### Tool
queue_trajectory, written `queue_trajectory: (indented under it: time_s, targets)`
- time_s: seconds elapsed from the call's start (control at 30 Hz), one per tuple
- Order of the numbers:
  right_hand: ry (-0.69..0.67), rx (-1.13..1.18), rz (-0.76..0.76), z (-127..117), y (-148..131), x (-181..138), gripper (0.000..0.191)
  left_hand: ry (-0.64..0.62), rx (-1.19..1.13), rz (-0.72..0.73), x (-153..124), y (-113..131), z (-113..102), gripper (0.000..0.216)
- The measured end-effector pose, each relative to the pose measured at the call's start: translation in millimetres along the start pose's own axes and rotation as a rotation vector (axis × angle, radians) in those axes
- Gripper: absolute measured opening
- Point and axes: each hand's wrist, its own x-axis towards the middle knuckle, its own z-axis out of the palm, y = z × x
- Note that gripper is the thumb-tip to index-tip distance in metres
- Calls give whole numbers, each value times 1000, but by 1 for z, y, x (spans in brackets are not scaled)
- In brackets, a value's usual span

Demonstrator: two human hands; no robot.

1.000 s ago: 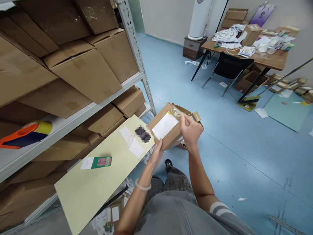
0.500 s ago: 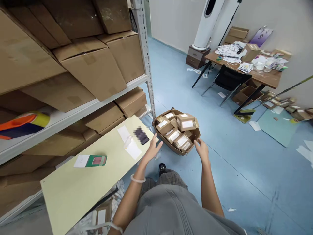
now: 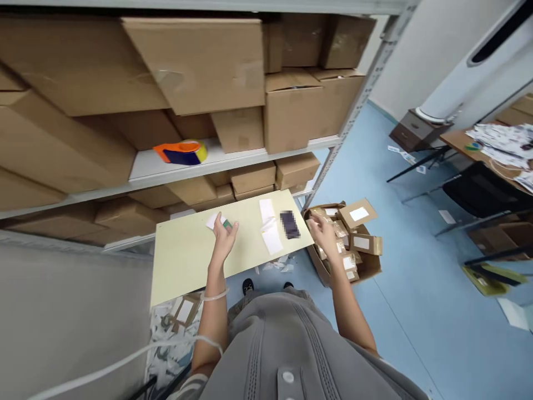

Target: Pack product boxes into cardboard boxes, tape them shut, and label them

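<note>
Cardboard parcels (image 3: 366,243) already sat in a carton (image 3: 370,266) beside the right fingers (image 3: 318,229), grip indeterminable; a green packet (image 3: 227,224) lay outside, by parted left fingers (image 3: 217,223).

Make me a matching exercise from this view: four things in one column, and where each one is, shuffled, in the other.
Things:
1. left hand
2. tape dispenser
3. open carton
4. right hand

Places:
A. on the blue floor
B. in view, over the carton's packed parcels
C. above the pale yellow board, at the white-and-green card
D. on the grey shelf, among brown boxes

Pairs: 1-C; 2-D; 3-A; 4-B
</note>
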Motion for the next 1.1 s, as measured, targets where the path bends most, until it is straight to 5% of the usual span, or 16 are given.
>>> queue_trajectory:
  time_s: [0.2,0.4,0.53,0.77,0.9,1.1]
  targets:
    - [-423,100,-73,169,-57,11,48,119,-48,-239,21,-67,-73,78]
    - [-518,8,177,301,-88,16,60,-161,-417,-478,34,-106,-76,73]
    - [-513,-19,291,339,-80,9,54,-295,-454,-472,43,-121,-51,75]
    - [-423,-111,274,359,-79,-8,41,-97,-410,-373,50,-138,-33,63]
    - [-490,-133,231,387,-109,-14,36,-23,-379,-404,55,-146,-67,62]
    - [-677,-159,85,455,-172,-29,31,140,-248,-440,67,-179,-151,65]
